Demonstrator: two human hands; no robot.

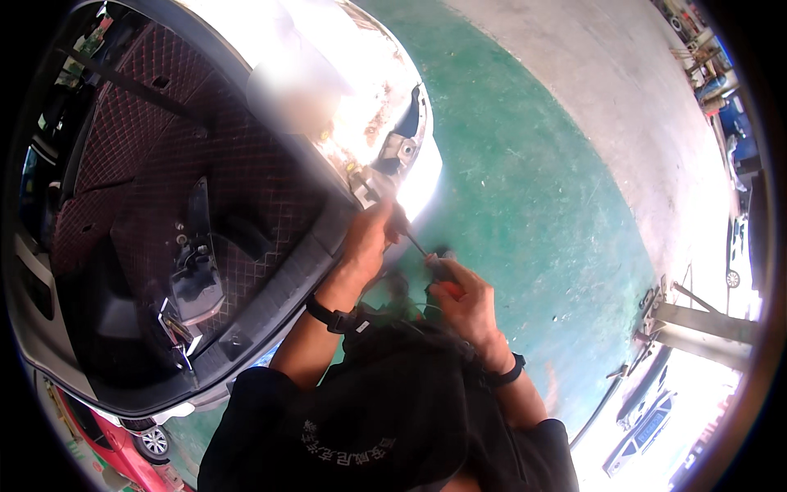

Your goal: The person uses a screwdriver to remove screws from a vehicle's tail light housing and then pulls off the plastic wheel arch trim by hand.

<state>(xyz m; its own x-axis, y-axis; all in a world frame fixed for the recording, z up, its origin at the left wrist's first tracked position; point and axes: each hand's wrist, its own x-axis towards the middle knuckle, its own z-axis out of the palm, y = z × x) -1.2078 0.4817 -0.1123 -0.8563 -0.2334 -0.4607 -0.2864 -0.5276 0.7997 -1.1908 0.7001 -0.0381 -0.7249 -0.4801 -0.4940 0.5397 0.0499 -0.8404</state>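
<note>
My right hand is closed round the handle of what looks like a screwdriver. Its thin metal shaft points up and left toward the rear corner of a white car. My left hand is raised at that corner, fingers bent close to the shaft's far end. What those fingers pinch, if anything, is hidden by the hand itself. Just beyond them is a pale metal bracket in the opened lamp recess, washed out by glare. Each wrist wears a black band.
To my left gapes the open trunk, lined with a quilted dark mat. A glossy dark lamp-like part lies in it. Green floor stretches right. A lift post stands at the right, and a red car is behind at lower left.
</note>
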